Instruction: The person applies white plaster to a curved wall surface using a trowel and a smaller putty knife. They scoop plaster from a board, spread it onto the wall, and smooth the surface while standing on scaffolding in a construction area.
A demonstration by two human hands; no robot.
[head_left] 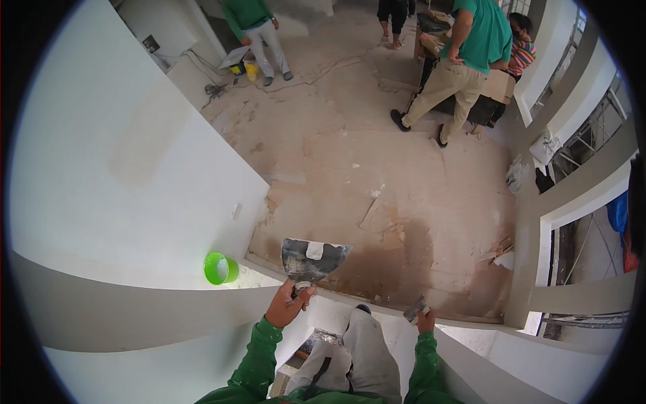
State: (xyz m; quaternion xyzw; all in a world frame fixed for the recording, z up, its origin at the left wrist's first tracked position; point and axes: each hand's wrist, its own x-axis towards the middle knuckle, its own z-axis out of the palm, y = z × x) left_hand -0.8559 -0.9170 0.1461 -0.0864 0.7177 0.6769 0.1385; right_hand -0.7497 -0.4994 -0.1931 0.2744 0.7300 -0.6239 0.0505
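Observation:
My left hand (286, 306) is wrapped round the handle of a wide putty knife (309, 264). Its broad dark blade points away from me, smeared with white, and a lump of white paste (315, 250) sits near the blade's far edge. Farther right, my right hand (425, 321) grips a smaller putty knife (415, 308), whose short greyish blade tilts up to the left. The two tools are well apart, and neither touches a wall. Both my sleeves are green and flecked with white.
A bright green bucket (217, 268) stands on a ledge at left, beside a white wall (134, 168). Below lies a dusty floor (323, 155) with scraps. Several people are farther off, one in a green shirt (484, 37) by cardboard boxes (499, 86). Window frames (548, 249) line the right.

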